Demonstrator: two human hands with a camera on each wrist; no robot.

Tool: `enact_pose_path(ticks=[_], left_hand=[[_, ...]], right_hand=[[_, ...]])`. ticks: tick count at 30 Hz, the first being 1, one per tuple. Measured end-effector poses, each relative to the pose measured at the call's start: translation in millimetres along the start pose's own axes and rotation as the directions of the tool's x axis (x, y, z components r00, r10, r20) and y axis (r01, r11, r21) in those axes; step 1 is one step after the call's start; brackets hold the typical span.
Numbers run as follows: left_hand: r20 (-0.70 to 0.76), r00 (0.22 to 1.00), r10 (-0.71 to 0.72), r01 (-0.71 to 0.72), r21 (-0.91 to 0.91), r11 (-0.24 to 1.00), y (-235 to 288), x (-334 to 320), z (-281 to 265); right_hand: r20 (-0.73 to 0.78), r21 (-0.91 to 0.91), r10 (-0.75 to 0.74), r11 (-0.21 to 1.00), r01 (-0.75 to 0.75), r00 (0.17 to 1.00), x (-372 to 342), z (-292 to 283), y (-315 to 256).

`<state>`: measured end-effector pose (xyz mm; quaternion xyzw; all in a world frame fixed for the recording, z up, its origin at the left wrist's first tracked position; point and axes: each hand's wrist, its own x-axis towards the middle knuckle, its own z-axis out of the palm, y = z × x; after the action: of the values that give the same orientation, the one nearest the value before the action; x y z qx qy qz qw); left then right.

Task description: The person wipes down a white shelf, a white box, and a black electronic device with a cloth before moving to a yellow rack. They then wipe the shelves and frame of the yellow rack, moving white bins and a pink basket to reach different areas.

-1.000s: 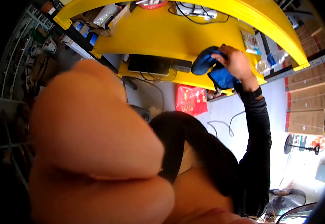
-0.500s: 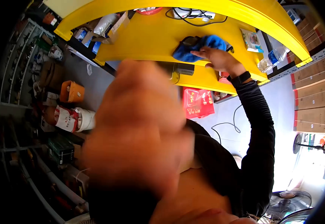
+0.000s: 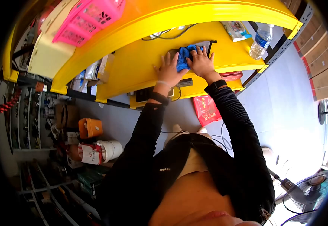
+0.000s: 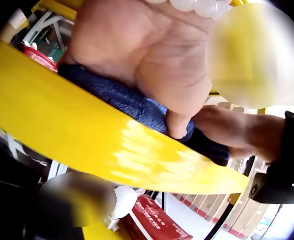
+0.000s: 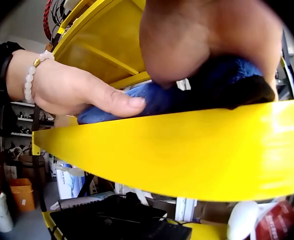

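A crumpled blue cloth article with black edging (image 3: 185,56) lies near the front edge of the yellow shelf (image 3: 133,69). My left hand (image 3: 168,71) rests at its left side, fingers spread, with the thumb lying along the blue fabric in the right wrist view. From the right, my right hand (image 3: 202,64) presses on the article with extended, spread fingers. In the left wrist view the blue fabric (image 4: 117,95) shows beneath the left palm, right at the shelf's front lip. The palms hide part of it.
Toward the shelf's right end are a wipes packet (image 3: 236,30) and a water bottle (image 3: 261,42). Black cables (image 3: 175,33) lie at the back, boxes (image 3: 105,67) at the left. A yellow upper beam (image 3: 179,17) crosses above, with a pink basket (image 3: 90,20) on top.
My left hand has come down from close before the head camera to the shelf. The right hand lowered the blue article onto the shelf, and both hands now touch it.
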<state>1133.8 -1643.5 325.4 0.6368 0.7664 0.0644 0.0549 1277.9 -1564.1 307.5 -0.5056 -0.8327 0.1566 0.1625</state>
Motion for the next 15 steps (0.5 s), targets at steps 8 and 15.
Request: enact_pose_path(ticks=[8, 15], left_hand=[[0.074, 0.982, 0.174, -0.166, -0.11, 0.98, 79, 85, 13], [-0.006, 0.965, 0.261, -0.261, -0.008, 0.965, 24, 22, 14]], right_hand=[[-0.11, -0.027, 0.237, 0.97, -0.241, 0.965, 31, -32, 89], [-0.28, -0.191, 0.18, 0.952, -0.238, 0.943, -10, 2, 24]])
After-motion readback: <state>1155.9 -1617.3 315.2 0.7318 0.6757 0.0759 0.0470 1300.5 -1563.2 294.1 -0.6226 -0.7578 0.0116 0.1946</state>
